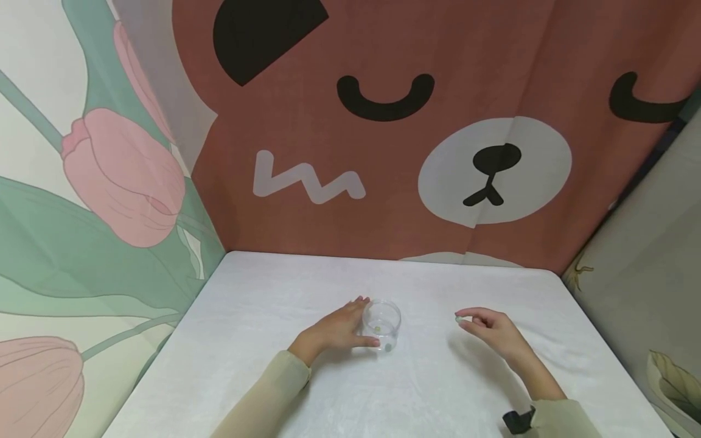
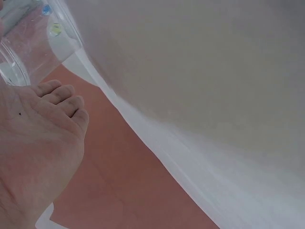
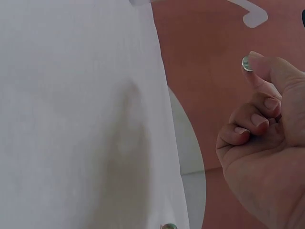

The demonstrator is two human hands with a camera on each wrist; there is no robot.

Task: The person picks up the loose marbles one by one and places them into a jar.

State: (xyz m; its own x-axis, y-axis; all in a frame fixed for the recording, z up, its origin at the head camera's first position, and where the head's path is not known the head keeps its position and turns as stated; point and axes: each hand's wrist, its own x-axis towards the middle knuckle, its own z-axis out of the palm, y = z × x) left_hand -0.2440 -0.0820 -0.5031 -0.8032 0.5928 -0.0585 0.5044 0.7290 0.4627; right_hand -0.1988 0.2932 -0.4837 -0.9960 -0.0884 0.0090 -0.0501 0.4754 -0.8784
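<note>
A clear round jar (image 1: 382,316) stands on the white-covered table, with a few small glass marbles low inside it. One yellowish marble (image 2: 56,29) and one blue marble (image 2: 46,9) show through its wall in the left wrist view. My left hand (image 1: 342,325) holds the jar from its left side, thumb across the front and fingers toward the back. Off to the right of the jar, my right hand (image 1: 495,331) is raised over the table. It pinches a pale green glass marble (image 3: 247,63) between thumb and index fingertip, the other fingers curled in.
White cloth covers the table (image 1: 416,389). A brown bear-print curtain (image 1: 306,231) hangs along its back edge, and a tulip-print curtain (image 1: 126,182) borders the left. A small shiny rounded thing (image 3: 169,226) shows at the bottom of the right wrist view.
</note>
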